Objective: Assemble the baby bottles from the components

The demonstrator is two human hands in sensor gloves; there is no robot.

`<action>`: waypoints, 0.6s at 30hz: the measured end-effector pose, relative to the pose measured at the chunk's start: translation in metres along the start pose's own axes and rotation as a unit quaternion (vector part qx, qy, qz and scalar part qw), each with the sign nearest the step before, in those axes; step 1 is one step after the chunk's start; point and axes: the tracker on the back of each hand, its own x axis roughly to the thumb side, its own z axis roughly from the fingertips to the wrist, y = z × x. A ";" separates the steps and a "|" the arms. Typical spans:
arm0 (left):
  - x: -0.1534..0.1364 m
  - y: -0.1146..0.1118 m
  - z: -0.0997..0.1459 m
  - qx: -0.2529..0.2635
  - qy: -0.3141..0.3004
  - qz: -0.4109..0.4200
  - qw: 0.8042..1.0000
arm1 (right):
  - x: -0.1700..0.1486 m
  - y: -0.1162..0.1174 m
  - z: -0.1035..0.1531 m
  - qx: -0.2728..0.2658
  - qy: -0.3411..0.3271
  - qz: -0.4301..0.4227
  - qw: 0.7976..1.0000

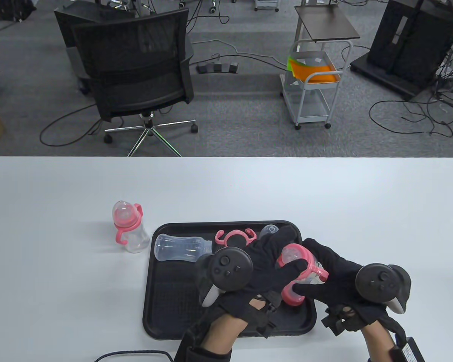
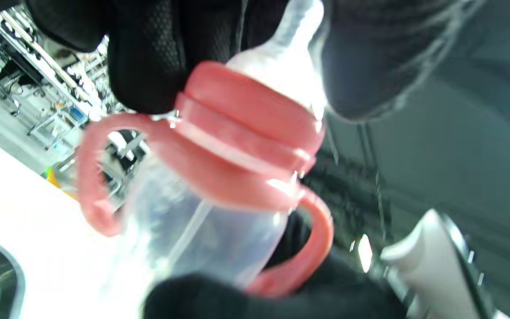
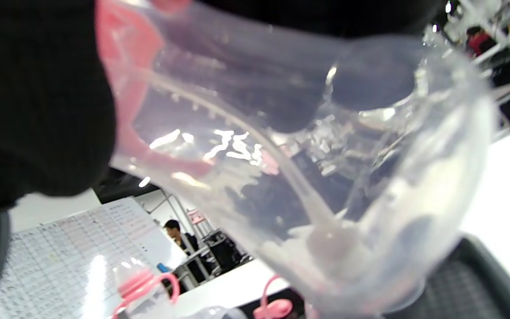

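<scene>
I hold the bottle (image 1: 301,272) over the tray (image 1: 154,301), left hand (image 1: 266,264) curled round its pink collar, right hand (image 1: 326,279) round the body below; light, slick plastic, soft teat, so grip the collar.

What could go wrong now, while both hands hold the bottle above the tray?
1. The left hand grips near the pink collar; a skewed twist may cross the thread.
2. If the right hand slips on the clear bottle, it could drop onto the loose pink handle ring in the tray.
</scene>
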 end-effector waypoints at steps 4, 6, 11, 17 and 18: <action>0.007 0.003 -0.001 -0.016 0.009 -0.075 0.997 | 0.002 0.005 0.001 0.015 -0.008 0.017 1.000; 0.009 0.001 -0.003 -0.074 -0.007 -0.042 0.996 | 0.002 0.007 -0.001 0.022 -0.011 0.016 1.000; 0.009 -0.001 -0.007 -0.117 -0.027 0.049 0.992 | 0.007 0.012 -0.001 0.044 -0.024 0.018 0.999; 0.014 -0.001 -0.006 -0.074 -0.035 0.043 0.996 | 0.009 0.012 -0.002 0.046 -0.028 0.023 0.998; 0.016 0.001 -0.003 -0.043 -0.008 0.007 0.999 | 0.009 0.011 -0.001 0.041 -0.025 0.025 0.999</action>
